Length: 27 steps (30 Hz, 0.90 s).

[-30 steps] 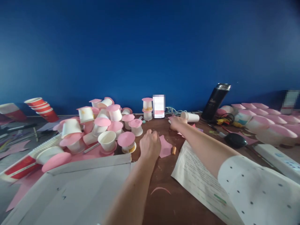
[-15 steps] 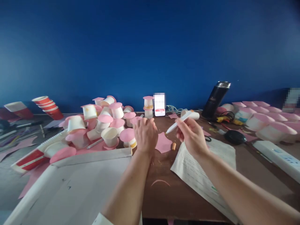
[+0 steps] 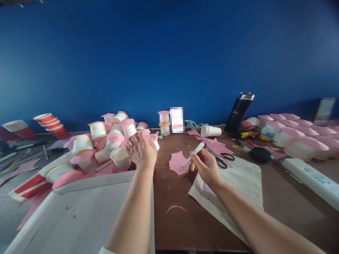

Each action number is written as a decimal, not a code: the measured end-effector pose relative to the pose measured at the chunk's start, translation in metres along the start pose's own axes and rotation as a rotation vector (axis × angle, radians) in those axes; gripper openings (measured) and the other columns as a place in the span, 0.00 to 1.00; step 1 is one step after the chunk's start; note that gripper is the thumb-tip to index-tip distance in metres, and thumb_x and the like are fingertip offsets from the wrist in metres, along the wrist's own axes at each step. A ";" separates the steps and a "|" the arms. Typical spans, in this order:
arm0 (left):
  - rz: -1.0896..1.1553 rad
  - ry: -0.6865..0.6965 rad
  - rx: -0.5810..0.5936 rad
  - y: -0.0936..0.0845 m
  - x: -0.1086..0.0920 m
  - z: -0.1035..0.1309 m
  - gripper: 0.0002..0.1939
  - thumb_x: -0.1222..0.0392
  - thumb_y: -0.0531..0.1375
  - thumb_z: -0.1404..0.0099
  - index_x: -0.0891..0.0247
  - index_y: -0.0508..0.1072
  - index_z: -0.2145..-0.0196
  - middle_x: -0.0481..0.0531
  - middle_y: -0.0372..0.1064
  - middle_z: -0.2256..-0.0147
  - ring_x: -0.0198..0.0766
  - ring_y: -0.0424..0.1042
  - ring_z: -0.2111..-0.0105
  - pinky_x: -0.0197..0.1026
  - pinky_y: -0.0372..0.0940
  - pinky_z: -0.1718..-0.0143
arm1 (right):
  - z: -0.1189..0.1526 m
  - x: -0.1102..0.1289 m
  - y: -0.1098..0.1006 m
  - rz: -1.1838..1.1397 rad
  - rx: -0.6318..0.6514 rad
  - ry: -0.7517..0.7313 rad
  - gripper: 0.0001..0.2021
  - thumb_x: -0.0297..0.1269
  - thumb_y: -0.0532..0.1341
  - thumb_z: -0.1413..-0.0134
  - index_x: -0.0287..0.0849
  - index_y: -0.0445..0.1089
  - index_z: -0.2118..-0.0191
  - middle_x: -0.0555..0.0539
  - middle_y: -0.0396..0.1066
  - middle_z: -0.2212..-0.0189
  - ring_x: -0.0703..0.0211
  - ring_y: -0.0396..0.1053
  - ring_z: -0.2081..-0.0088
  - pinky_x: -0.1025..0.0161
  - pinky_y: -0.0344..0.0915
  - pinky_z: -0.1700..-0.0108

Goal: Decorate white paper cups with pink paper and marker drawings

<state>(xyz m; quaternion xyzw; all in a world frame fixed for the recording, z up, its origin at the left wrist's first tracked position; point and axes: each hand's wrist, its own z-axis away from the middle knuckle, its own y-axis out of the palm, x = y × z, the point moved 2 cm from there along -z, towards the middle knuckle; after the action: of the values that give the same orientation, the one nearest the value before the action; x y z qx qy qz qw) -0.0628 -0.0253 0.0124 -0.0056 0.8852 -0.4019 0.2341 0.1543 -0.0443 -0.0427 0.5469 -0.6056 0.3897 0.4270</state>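
My right hand grips a white marker with an orange end. The marker's tip points down at a cut piece of pink paper and seems to reach its right side. My left hand is at the right edge of a heap of white paper cups with pink paper discs. Its fingers look apart and hide some of that heap; whether they touch a cup I cannot tell. Just left of it a white cup shows its open mouth. An orange marker cap or short stub lies beside the pink paper.
Black scissors lie on pink scraps and a printed sheet. Behind stand a phone, stacked cups and a black flask. A power strip lies right; a white box is front left.
My left hand has moved left, away from the pink paper, toward the cup heap. My right hand has lowered the marker, its tip now at the paper. The scissors have come into sight.
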 end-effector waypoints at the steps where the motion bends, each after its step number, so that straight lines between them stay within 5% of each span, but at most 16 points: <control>1: 0.000 -0.018 -0.007 -0.001 0.002 -0.002 0.24 0.56 0.55 0.33 0.63 0.66 0.40 0.69 0.63 0.41 0.64 0.57 0.39 0.65 0.57 0.44 | 0.001 -0.001 0.001 0.027 -0.007 -0.002 0.19 0.54 0.64 0.44 0.44 0.64 0.72 0.55 0.60 0.80 0.66 0.57 0.80 0.66 0.54 0.79; 7: -0.082 -0.030 0.148 -0.002 -0.007 -0.023 0.21 0.51 0.55 0.33 0.60 0.71 0.46 0.67 0.68 0.45 0.62 0.63 0.42 0.61 0.60 0.47 | 0.006 -0.004 0.007 0.209 0.017 -0.078 0.17 0.51 0.60 0.40 0.44 0.64 0.71 0.55 0.59 0.79 0.65 0.57 0.77 0.65 0.55 0.74; 11: -0.209 -0.067 0.359 0.011 -0.015 -0.041 0.33 0.42 0.62 0.41 0.65 0.68 0.43 0.72 0.67 0.43 0.66 0.60 0.40 0.61 0.61 0.47 | 0.006 -0.005 0.006 0.244 0.026 -0.071 0.16 0.51 0.60 0.40 0.44 0.62 0.71 0.55 0.57 0.80 0.65 0.55 0.77 0.65 0.53 0.75; 17: -0.317 -0.106 0.493 0.032 -0.011 -0.053 0.47 0.39 0.65 0.45 0.65 0.58 0.34 0.73 0.59 0.36 0.65 0.60 0.38 0.61 0.59 0.44 | 0.001 -0.002 0.000 0.218 -0.005 -0.081 0.17 0.50 0.60 0.40 0.45 0.61 0.73 0.55 0.58 0.80 0.65 0.56 0.78 0.65 0.54 0.74; 22: -0.314 -0.108 0.459 0.041 -0.004 -0.049 0.50 0.41 0.64 0.43 0.62 0.50 0.31 0.74 0.59 0.37 0.64 0.63 0.39 0.60 0.62 0.46 | -0.003 0.000 -0.004 0.238 -0.042 -0.123 0.16 0.47 0.60 0.41 0.45 0.60 0.74 0.55 0.58 0.80 0.65 0.56 0.77 0.65 0.53 0.74; 27: -0.262 -0.080 0.445 0.040 -0.005 -0.052 0.45 0.46 0.63 0.42 0.64 0.52 0.32 0.75 0.66 0.42 0.65 0.68 0.44 0.62 0.63 0.49 | -0.003 0.003 -0.006 0.195 -0.043 -0.114 0.16 0.46 0.60 0.41 0.46 0.58 0.75 0.56 0.58 0.82 0.65 0.57 0.79 0.66 0.53 0.76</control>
<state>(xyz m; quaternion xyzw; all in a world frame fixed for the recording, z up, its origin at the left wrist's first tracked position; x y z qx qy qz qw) -0.0727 0.0398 0.0151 -0.0842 0.7569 -0.6131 0.2102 0.1599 -0.0430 -0.0386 0.4974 -0.6875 0.3845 0.3635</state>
